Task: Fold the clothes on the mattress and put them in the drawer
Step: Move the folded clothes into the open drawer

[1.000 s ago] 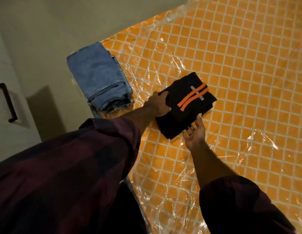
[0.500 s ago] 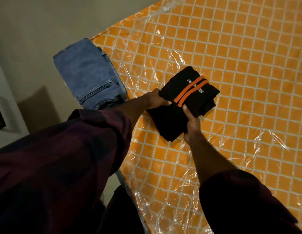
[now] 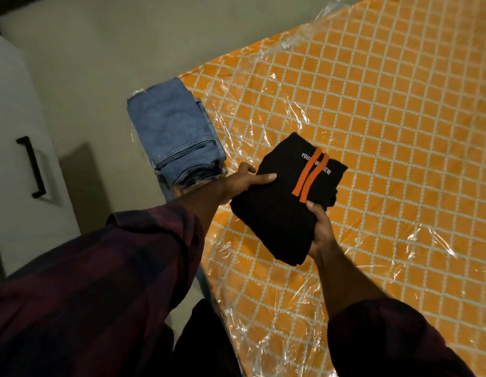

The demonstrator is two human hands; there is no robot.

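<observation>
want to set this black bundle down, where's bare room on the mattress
Bare: the orange plastic-wrapped mattress right of and beyond the folded black orange-striped garment. Crowded: the left edge, folded blue jeans beside the left hand.

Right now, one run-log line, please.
phase: pick-up | black folded garment: gripped by both hands | left hand: left edge | right hand: right edge | folded jeans: on mattress corner

Floor: we see plain grey-beige floor (image 3: 114, 50) from 9 to 12 o'clock.
Cabinet: white front (image 3: 10, 126) at 9 o'clock, with a black bar handle (image 3: 32, 167).
Mattress: orange with a pale lattice (image 3: 399, 126), under clear wrap, 12 to 5 o'clock.
Light: dim and warm; we see glare on the wrap.
</observation>
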